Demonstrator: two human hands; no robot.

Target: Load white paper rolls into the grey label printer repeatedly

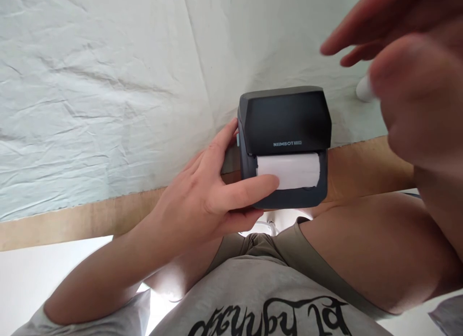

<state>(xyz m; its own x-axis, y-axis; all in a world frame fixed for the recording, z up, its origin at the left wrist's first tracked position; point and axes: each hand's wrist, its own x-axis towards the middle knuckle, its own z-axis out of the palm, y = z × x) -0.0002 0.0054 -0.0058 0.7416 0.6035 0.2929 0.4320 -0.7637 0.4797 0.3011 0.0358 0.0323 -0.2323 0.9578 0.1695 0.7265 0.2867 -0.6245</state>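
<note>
A black label printer (285, 119) marked NIIMBOT is at the centre, at the table's front edge. White label paper (298, 171) shows in the slot on its near side. My left hand (217, 191) grips the printer from the left, its thumb resting on the paper and its other fingers along the side and below. At the upper right my right hand (408, 70) is raised close to the camera, blurred, with fingers and thumb apart and nothing seen between them.
A pale, wrinkled cloth (108, 94) covers the table, whose bare wooden edge (119, 217) runs across the front. Behind my right thumb, a small white object (363, 90) lies partly hidden on the cloth. My lap is just below the edge.
</note>
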